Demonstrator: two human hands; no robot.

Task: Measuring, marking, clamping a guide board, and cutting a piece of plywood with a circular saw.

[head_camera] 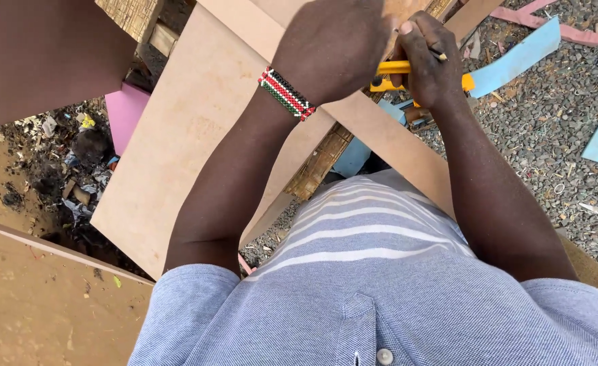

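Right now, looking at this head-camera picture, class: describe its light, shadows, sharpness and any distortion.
Head view: bright, even daylight; the gravel is sharp. The left hand reads dark against the pale board. The right hand, gripping a yellow tool and a pencil, is slightly soft. The striped shirt looms large in the foreground, stretched by the wide lens. No glare shows.

A single camera sat on the person's head and looked almost straight down the front of the body. The striped shirt [373,271] filled the lower part of the frame at very close range. Both forearms ran up and away from the lens toward the top edge, where the left hand [333,47] and right hand [431,61] met over a tan board [190,135]. Gravel ground [556,135] lay far below at right.
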